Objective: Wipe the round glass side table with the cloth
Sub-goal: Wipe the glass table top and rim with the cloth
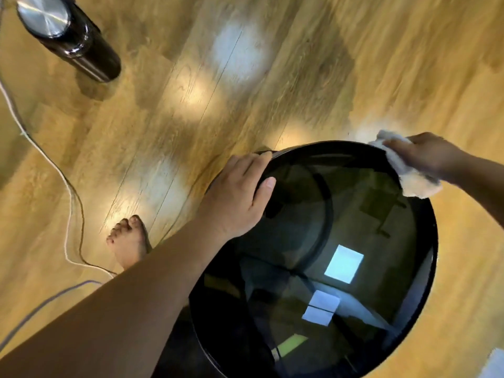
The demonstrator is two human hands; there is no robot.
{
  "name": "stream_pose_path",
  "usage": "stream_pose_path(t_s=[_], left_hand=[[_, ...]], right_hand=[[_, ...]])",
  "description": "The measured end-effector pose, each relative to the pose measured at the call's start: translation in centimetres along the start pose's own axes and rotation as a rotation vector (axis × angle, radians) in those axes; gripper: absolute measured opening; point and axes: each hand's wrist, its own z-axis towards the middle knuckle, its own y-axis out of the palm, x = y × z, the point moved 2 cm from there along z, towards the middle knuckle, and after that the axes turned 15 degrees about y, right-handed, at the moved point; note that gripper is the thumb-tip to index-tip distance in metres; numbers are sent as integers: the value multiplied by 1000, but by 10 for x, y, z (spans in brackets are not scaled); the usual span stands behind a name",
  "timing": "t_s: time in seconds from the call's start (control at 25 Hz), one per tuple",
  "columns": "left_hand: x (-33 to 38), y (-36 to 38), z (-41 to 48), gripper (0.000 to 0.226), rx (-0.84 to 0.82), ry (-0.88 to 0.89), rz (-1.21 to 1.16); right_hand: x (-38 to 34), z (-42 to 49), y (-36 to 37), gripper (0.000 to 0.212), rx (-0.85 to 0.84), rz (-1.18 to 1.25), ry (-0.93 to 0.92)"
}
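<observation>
The round side table (pixel 425 309) has a dark glass top in a black rim and fills the lower right of the head view. Ceiling lights reflect in the glass. My left hand (pixel 240 195) grips the rim at the table's upper left edge, thumb lying on the glass and fingers curled over the outside. My right hand (pixel 425 156) holds a crumpled white cloth (pixel 409 178) pressed against the rim at the table's far right edge.
A dark cylindrical bottle with a shiny metal lid (pixel 68 36) stands on the wooden floor (pixel 245 91) at the upper left. White and grey cables (pixel 71 203) trail across the floor at the left. A bare foot (pixel 128 241) stands beside the table.
</observation>
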Motion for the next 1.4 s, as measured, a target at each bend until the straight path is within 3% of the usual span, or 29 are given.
stream_pose_path(t_s=[0.12, 0.28, 0.36, 0.44, 0.56, 0.72, 0.88, 1.08, 1.24, 1.4], left_hand=[[2, -2, -2, 55, -27, -17, -8], [5, -4, 0, 56, -37, -34, 26], [10, -4, 0, 55, -22, -26, 61], [12, -10, 10, 54, -16, -38, 149], [30, -7, 61, 52, -57, 61, 267], [82, 58, 165, 52, -401, 359, 299], [111, 118, 209, 49, -665, 660, 409], [104, 126, 213, 48, -517, 594, 334], [113, 127, 212, 47, -567, 634, 568], [118, 129, 214, 46, -593, 655, 669]], right_hand=[[-11, 0, 12, 48, 63, 113, -85], [-113, -55, 31, 52, 138, 72, -546], [-131, -77, 42, 56, 136, 67, -662], [-104, -60, 39, 57, 166, 169, -619], [-9, -3, 31, 57, 170, 374, -325], [125, 17, 63, 64, 45, 442, 21], [135, 20, 74, 64, 69, 524, -9], [81, 37, 55, 61, -3, 708, -230], [149, 34, 83, 45, -127, 869, -189], [240, 9, 145, 49, -273, 805, -47]])
